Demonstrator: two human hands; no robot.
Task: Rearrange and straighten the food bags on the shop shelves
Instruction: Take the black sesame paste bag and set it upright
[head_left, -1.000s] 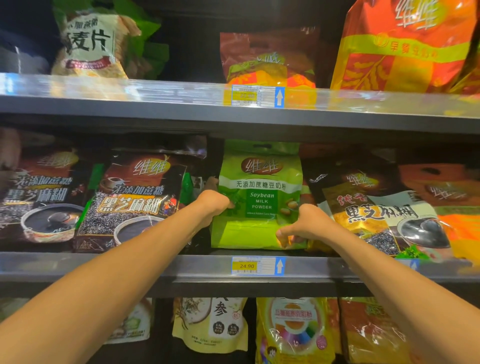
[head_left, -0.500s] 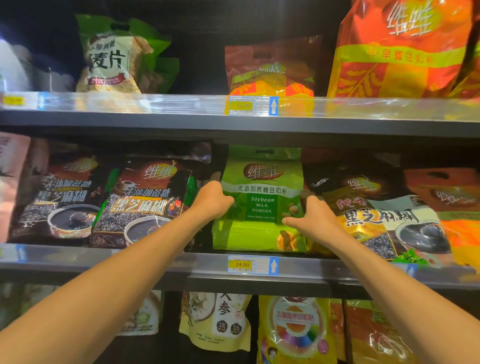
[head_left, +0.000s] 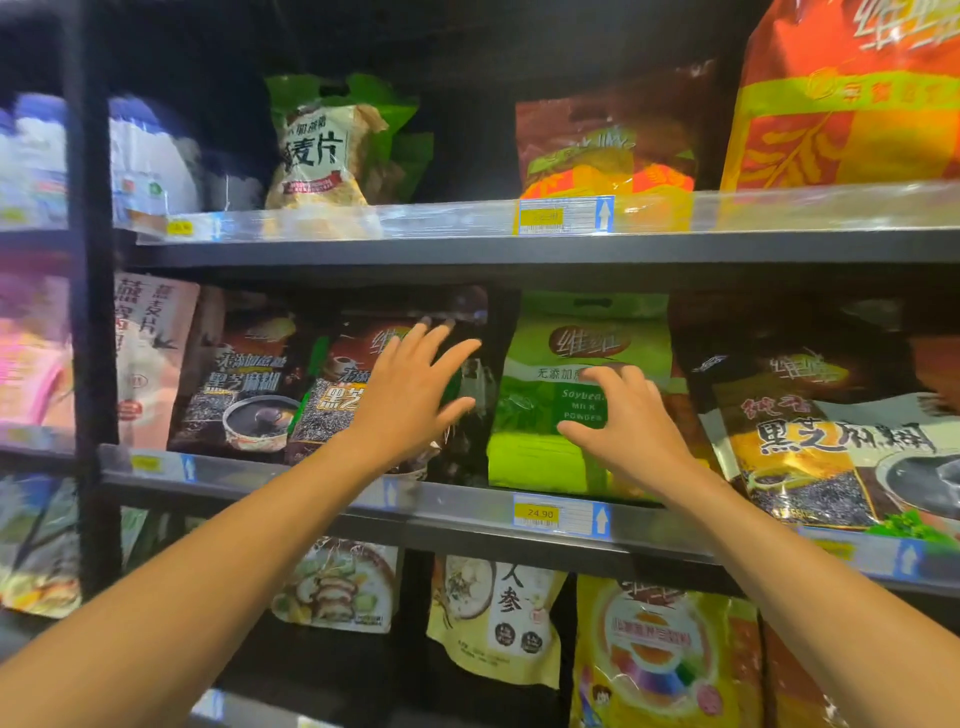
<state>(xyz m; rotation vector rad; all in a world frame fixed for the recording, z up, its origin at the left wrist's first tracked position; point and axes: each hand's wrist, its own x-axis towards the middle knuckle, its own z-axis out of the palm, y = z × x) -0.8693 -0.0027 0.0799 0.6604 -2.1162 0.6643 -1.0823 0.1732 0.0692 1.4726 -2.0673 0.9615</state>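
On the middle shelf (head_left: 467, 506) a green soybean milk powder bag (head_left: 540, 395) stands upright. The right hand (head_left: 631, 421) lies curled over its front, grip loose. The left hand (head_left: 410, 389), fingers spread wide, is in front of a dark sesame paste bag (head_left: 332, 395) just left of it.

Soybean bag (head_left: 582, 343) stands on middle shelf (head_left: 467, 506) between sesame bags (head_left: 810, 441).

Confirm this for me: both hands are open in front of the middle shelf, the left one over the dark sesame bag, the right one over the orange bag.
One thing is off. In the head view the right hand is over the green soybean milk powder bag, not an orange one. The rest holds: both hands are open in front of the middle shelf, and the left hand is over the dark sesame bag.
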